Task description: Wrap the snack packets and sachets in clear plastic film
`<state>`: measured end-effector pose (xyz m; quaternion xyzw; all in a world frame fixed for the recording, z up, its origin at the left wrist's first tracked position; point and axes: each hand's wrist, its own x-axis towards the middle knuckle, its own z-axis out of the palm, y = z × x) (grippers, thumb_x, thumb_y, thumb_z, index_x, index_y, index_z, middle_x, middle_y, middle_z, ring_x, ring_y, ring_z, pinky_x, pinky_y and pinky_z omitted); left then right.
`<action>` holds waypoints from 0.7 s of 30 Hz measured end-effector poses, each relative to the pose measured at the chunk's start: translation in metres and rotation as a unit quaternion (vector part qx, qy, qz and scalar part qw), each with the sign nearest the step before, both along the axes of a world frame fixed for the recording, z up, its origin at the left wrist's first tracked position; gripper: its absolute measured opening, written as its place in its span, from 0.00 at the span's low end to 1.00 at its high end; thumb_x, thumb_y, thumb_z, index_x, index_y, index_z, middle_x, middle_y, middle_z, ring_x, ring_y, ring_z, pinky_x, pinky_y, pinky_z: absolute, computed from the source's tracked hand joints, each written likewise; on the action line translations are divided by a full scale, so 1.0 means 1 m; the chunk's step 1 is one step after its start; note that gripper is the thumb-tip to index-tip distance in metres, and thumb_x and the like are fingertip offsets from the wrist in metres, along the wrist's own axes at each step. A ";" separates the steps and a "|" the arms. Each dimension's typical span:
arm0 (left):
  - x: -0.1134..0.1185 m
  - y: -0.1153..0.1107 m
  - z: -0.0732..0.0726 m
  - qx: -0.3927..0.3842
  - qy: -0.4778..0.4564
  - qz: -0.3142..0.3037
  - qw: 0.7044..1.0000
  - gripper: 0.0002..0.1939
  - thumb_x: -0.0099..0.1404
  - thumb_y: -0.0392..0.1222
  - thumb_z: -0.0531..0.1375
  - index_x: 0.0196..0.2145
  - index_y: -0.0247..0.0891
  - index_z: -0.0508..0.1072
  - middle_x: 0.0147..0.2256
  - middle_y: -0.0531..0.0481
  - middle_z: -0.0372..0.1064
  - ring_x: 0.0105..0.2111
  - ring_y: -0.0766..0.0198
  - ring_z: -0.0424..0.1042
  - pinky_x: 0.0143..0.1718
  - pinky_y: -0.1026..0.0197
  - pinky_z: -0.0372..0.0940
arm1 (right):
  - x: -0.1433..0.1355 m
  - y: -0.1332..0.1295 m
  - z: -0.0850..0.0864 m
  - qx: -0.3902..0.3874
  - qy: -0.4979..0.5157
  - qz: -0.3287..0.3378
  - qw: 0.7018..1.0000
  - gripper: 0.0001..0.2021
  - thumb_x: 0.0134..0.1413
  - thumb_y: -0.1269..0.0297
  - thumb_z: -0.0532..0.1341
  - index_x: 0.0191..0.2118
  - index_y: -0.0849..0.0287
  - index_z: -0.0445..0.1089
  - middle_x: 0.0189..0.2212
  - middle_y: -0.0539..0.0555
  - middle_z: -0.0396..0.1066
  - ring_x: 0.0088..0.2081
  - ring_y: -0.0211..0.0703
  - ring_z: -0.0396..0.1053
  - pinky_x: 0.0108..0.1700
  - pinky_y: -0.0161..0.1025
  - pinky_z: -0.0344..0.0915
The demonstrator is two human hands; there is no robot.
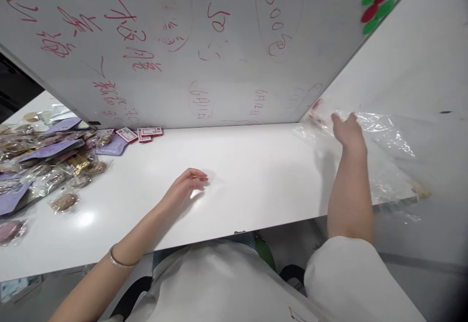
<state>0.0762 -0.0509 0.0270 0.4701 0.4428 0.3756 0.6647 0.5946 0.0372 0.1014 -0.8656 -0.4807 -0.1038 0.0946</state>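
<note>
The right hand [347, 129] reaches forward to the clear plastic bags [387, 129], which lie in a loose heap at the right end of the worktop [237, 175], beside the lower right corner of the whiteboard [226, 83]. That hand is blurred, and I cannot tell whether its fingers grip the plastic. The left hand [186, 181] holds nothing; it is open, fingers loosely bent, near the middle of the worktop, with a bangle [120, 258] on the forearm. At the far left lies a pile of small wrapped packets [51, 178] mixed with purple pouches [53, 150]. Red-and-white cards [150, 131] lie along the whiteboard's lower edge, just right of the pile
</note>
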 end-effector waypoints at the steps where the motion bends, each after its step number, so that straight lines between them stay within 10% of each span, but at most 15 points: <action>1: -0.002 -0.001 0.002 0.000 0.014 -0.003 1.000 0.08 0.60 0.42 0.59 0.38 0.43 0.74 0.44 0.46 0.71 0.51 0.54 0.70 0.49 0.51 0.64 | -0.004 -0.003 -0.013 -0.026 0.013 -0.001 1.000 0.36 0.68 0.52 0.47 0.63 0.87 0.55 0.50 0.84 0.67 0.48 0.53 0.68 0.42 0.45 0.57; 5: -0.010 -0.002 0.005 0.009 0.047 -0.009 0.999 0.07 0.61 0.42 0.59 0.37 0.43 0.75 0.45 0.47 0.72 0.50 0.54 0.71 0.51 0.50 0.64 | -0.024 -0.013 -0.065 -0.094 0.034 0.028 0.995 0.35 0.56 0.53 0.64 0.63 0.73 0.62 0.53 0.74 0.68 0.53 0.55 0.66 0.49 0.45 0.55; 9: -0.013 -0.001 0.002 0.012 0.060 -0.002 0.998 0.07 0.62 0.43 0.58 0.36 0.43 0.75 0.43 0.47 0.73 0.47 0.56 0.71 0.49 0.52 0.64 | -0.037 -0.011 -0.097 -0.094 -0.002 0.047 0.994 0.16 0.64 0.67 0.54 0.50 0.69 0.73 0.45 0.70 0.73 0.48 0.54 0.68 0.52 0.50 0.52; 17: -0.007 0.001 0.008 -0.022 0.040 0.028 0.999 0.05 0.60 0.41 0.59 0.31 0.39 0.73 0.36 0.46 0.72 0.39 0.59 0.72 0.45 0.54 0.66 | -0.082 0.002 -0.087 0.031 -0.026 0.055 0.998 0.22 0.66 0.70 0.42 0.53 0.74 0.67 0.48 0.74 0.68 0.52 0.60 0.63 0.52 0.53 0.55; 21: -0.002 0.002 0.006 -0.054 -0.015 0.022 0.998 0.10 0.62 0.47 0.61 0.35 0.37 0.73 0.42 0.41 0.73 0.44 0.54 0.74 0.50 0.49 0.67 | -0.167 -0.024 -0.098 0.086 0.037 0.283 0.955 0.24 0.68 0.67 0.38 0.51 0.70 0.69 0.45 0.72 0.70 0.50 0.60 0.64 0.53 0.58 0.57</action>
